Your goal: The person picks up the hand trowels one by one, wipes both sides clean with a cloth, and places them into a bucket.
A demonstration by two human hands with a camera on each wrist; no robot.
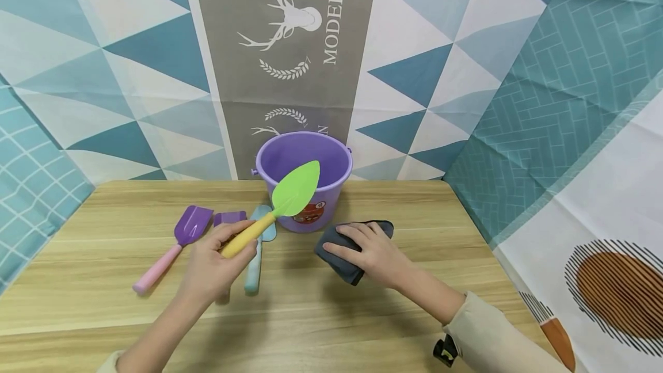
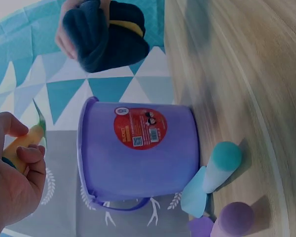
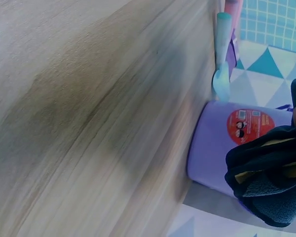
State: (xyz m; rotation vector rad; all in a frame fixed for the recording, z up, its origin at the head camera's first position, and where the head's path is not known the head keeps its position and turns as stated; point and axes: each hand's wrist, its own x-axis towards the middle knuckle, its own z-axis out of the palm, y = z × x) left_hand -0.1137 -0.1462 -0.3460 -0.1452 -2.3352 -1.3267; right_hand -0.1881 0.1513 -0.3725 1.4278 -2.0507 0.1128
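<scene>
My left hand grips the yellow handle of a toy trowel with a green leaf-shaped blade, raised in front of the bucket. In the left wrist view, the fingers curl round that handle and the blade shows nearly edge-on. My right hand holds a folded dark grey-blue cloth above the table, right of the trowel. Seen from the right wrist, the cloth's folds show bits of yellow. A purple bucket with a red round label stands upright behind both hands.
Left of the bucket lie a purple shovel with a pink handle, a second purple-headed tool partly behind my left hand, and a light blue tool. Patterned cloth backdrop rises behind the wooden table.
</scene>
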